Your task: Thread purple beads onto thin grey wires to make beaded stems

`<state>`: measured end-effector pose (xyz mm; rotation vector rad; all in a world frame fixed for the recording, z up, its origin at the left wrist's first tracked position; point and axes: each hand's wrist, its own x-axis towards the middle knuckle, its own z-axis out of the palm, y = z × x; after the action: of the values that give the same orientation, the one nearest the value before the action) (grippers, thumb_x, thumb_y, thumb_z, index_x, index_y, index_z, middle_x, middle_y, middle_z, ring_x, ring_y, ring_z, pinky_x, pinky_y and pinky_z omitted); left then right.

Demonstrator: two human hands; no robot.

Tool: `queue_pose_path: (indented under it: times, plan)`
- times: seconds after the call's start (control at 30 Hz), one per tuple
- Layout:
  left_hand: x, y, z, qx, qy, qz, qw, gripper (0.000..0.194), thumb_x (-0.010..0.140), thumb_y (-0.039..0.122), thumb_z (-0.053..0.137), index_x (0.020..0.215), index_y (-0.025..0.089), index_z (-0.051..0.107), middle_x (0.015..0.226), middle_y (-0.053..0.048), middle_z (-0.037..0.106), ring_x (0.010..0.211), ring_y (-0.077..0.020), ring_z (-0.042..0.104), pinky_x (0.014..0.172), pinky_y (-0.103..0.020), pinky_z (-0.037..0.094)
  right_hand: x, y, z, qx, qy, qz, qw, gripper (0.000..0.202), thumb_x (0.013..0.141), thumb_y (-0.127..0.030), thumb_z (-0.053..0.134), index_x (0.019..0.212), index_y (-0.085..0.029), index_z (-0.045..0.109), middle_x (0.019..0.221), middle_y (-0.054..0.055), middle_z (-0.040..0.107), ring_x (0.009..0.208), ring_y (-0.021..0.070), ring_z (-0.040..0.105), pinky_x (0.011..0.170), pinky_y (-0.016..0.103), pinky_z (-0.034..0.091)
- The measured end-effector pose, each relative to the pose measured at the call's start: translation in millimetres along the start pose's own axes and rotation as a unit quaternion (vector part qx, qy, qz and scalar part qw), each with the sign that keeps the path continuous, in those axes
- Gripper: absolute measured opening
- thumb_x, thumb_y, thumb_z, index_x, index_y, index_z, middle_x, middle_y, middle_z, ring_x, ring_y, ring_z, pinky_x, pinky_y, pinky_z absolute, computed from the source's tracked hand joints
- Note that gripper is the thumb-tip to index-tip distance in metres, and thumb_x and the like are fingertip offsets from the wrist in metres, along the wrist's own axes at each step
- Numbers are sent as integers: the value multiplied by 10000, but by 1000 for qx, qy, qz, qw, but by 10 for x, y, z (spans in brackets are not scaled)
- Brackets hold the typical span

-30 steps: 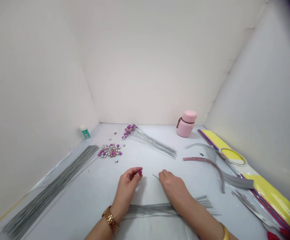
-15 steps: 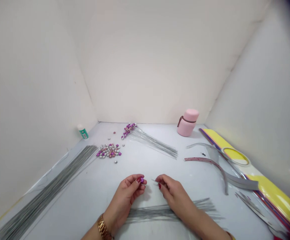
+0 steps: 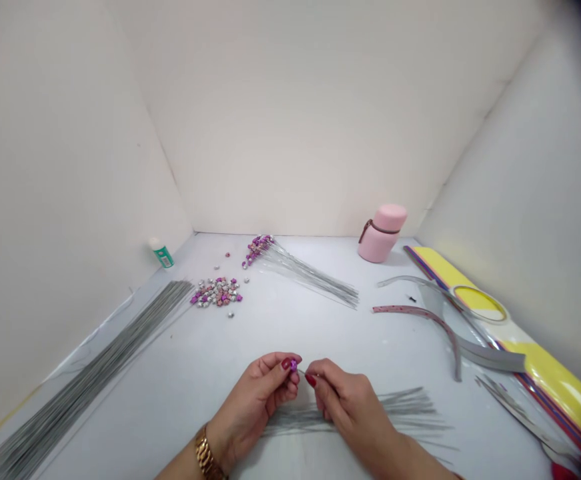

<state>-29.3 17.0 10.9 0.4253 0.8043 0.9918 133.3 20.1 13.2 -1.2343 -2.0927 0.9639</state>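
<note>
Between thumb and fingertips, my left hand (image 3: 257,403) pinches a small purple star (image 3: 293,365). Just right of it, my right hand (image 3: 353,403) holds a thin wire (image 3: 302,372) whose tip meets the star. Whether the tip is inside the star is too small to tell. Beneath both hands lies a loose bundle of grey wires (image 3: 405,408). A pile of purple, pink and silver stars (image 3: 217,293) sits farther back on the left. Behind it, a bunch of wires tipped with stars (image 3: 315,272) rests on the table.
A thick wire bundle (image 3: 95,373) lies at the left, near a glue bottle (image 3: 163,255). At the right are a pink flask (image 3: 381,235), curved strips (image 3: 440,320), a tape roll (image 3: 480,305), yellow sheets (image 3: 557,373) and scissors (image 3: 520,423).
My hands have come closer together, and the wire in my right hand now reaches the purple star. The view has shifted slightly.
</note>
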Motion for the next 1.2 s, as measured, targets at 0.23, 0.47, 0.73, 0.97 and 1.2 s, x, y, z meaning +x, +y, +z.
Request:
queue_pose_path:
  times: [0.23,0.47,0.73,0.97,1.2]
  plan:
    - [6,-22,-29,5,-5,-2,1000,162,753,189,587,869,82,628,681,-28,591,569,-41,534,602,-141,454,8,-18,-10,-44,8,-33,998,200,879,-217,331,864,-217,530,692,-17,579,574,106,509,573,199,374]
    - [9,7,-11,20,0,-10,1000,166,736,197,607,852,81,633,681,-33,594,555,-45,527,588,-151,445,-3,-7,-9,-57,3,-40,998,207,882,-208,328,876,-215,535,691,-9,598,579,112,534,571,201,372]
    - [-1,10,2,97,5,26,995,184,712,243,626,819,95,651,664,-29,609,588,-66,517,615,-168,414,-29,-38,-47,-120,-19,-51,991,224,883,-185,309,861,-211,530,677,-9,604,571,113,545,553,201,351]
    - [-10,65,5,251,37,54,966,235,682,306,632,808,112,672,639,-34,630,619,-119,532,628,-219,412,-58,35,-5,-297,29,-147,943,238,803,-72,333,761,-175,544,546,9,550,478,134,470,486,247,260]
    - [-38,140,26,352,1,110,929,173,711,277,591,749,140,688,642,-37,641,625,-137,545,631,-227,417,31,-109,-55,182,-74,109,974,232,849,-302,376,734,-169,527,496,-62,355,429,78,316,428,188,252]
